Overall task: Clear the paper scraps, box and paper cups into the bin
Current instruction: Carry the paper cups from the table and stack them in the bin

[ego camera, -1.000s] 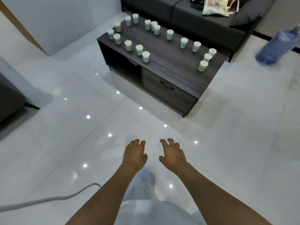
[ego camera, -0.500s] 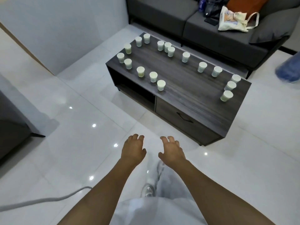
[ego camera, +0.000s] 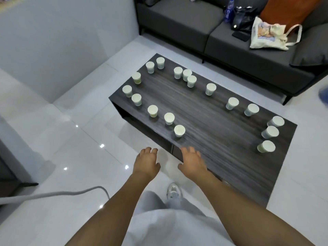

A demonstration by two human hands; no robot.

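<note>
Paper cups [ego camera: 179, 130] spread upright across dark table [ego camera: 221, 139], frame centre. Left hand [ego camera: 146, 162] and right hand [ego camera: 192, 163], lower centre: grip loose, nothing held. Bin unseen. Risk judged: close-set cups knocked over, possible contents spilled.

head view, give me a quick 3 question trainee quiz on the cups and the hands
1. True or false: the left hand grips a paper cup.
2. Which item lies on the sofa? A) a tote bag B) a laptop C) a folded towel
3. Fill in: the paper cups stand on the dark wooden ____.

Key
1. False: both the left hand and the right hand are empty, fingers relaxed, short of the nearest cup.
2. A.
3. Table: the cups stand upside down on its top, and no bin is in view.
</note>
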